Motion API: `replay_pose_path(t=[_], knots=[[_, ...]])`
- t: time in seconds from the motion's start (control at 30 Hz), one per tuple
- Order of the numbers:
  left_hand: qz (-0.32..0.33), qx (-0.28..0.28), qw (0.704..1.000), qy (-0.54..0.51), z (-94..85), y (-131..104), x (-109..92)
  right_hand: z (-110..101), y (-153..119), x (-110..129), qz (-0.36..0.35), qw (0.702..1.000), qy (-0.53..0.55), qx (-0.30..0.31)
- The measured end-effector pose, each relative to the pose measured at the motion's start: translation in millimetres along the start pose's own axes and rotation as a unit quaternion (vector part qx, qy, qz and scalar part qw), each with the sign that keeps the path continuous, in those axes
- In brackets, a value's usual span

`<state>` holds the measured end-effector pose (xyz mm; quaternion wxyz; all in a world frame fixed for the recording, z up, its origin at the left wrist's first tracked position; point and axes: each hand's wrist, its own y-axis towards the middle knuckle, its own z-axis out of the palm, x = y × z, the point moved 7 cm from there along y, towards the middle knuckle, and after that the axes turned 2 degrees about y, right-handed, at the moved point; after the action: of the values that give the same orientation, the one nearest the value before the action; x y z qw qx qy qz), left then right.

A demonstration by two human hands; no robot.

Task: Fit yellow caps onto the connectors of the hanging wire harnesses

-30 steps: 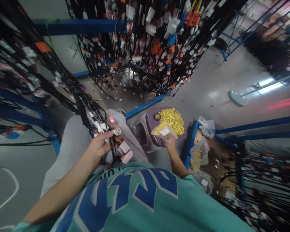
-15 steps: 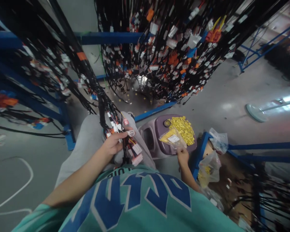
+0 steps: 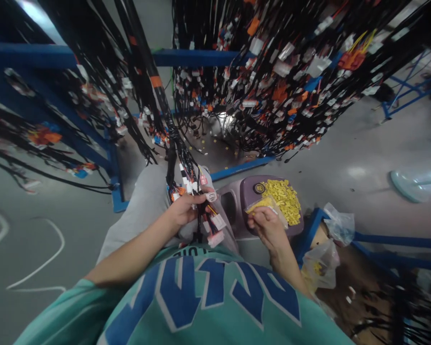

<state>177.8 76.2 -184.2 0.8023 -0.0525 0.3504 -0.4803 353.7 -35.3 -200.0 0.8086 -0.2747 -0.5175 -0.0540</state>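
Note:
My left hand (image 3: 185,209) is closed around a white connector (image 3: 211,197) at the end of a black wire harness (image 3: 172,139). Beside that hand, more white and pinkish connectors (image 3: 215,238) hang from the same bundle, over my lap. My right hand (image 3: 271,227) has its thumb and fingers pinched together above a clear bag of yellow pieces (image 3: 267,202), partly covering it. Whatever is between those fingertips is too small or hidden to make out. The bag lies on a purple-topped stool (image 3: 249,191), next to a heap of loose small yellow pieces (image 3: 285,196).
Dense harnesses with many connectors (image 3: 280,91) hang from a blue metal rack (image 3: 201,58) ahead. A blue frame (image 3: 311,235) at right holds plastic bags (image 3: 321,263), one with yellow pieces. Small yellow bits lie on the floor beneath the rack.
My right hand has moved from the bag's near edge to over its middle, its fingers now pinched. My left hand still holds the white connector. The whole view has shifted slightly.

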Motion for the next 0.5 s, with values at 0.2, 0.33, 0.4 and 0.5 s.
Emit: replay_pose_path(t=[0.2, 0.33, 0.4, 0.5], knots=[[-0.014, 0.004, 1.0, 0.0, -1.1, -5.9, 2.1, 103.9, 1.6, 35.7, -0.045, 0.988, 0.018, 0.15], [-0.035, -0.001, 0.999, -0.004, -3.3, -8.2, 3.8, 118.3, 1.2, 31.2, -0.029, 0.986, -0.015, 0.163], [-0.036, -0.001, 0.999, -0.004, -2.8, -9.2, 2.8, 117.2, 1.6, 30.4, -0.039, 0.987, -0.037, 0.151], [-0.033, -0.001, 0.999, -0.002, -1.4, -10.4, 1.1, 115.3, 0.3, 33.9, -0.084, 0.984, -0.085, 0.135]])
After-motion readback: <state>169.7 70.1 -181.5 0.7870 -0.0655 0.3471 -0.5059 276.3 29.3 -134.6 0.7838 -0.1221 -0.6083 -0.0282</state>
